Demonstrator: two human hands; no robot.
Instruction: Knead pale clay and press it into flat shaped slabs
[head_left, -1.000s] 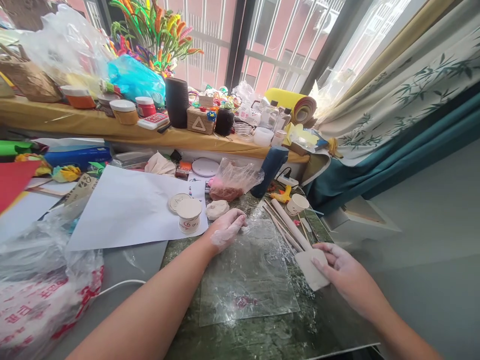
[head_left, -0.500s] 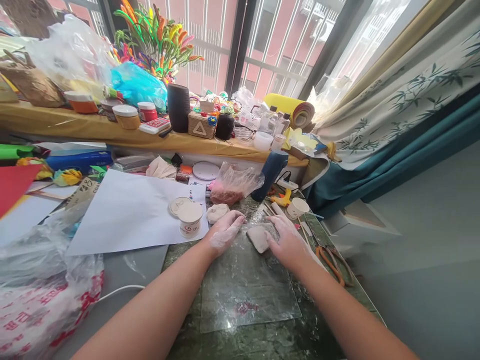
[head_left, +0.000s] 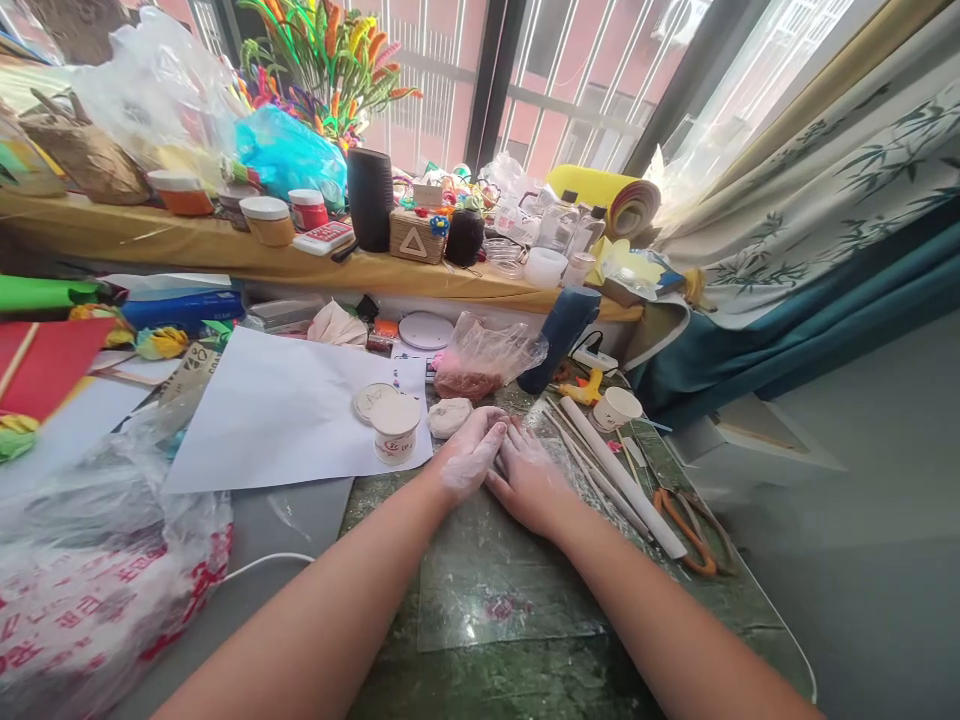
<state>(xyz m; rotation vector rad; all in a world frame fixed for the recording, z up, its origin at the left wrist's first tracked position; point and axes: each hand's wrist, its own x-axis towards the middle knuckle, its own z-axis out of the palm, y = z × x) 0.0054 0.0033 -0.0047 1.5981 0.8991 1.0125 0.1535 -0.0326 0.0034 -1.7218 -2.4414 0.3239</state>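
Observation:
My left hand (head_left: 474,455), dusted with white powder, is closed, its fingers curled together above the far part of a clear sheet (head_left: 495,590). My right hand (head_left: 534,480) meets it there, fingers pressed together and touching the left; whatever lies between the hands is hidden. The pale clay slab that the right hand held a moment ago is out of sight. Just beyond the left hand sits a lump of white clay (head_left: 448,418). To the right of my right hand lie a pale roller (head_left: 630,485) and several thin sticks (head_left: 589,455).
A paper cup with a pale round top (head_left: 396,440) stands on white paper (head_left: 277,410). On the right are orange-handled scissors (head_left: 686,530), another paper cup (head_left: 616,408) and a yellow glue gun (head_left: 583,388). A bag of brown material (head_left: 480,375) lies behind. Plastic bags (head_left: 97,590) fill the left.
My right hand has come in from the right with the clay slab and joined my left hand, which stayed over the sheet. The slab, visible before, is hidden now.

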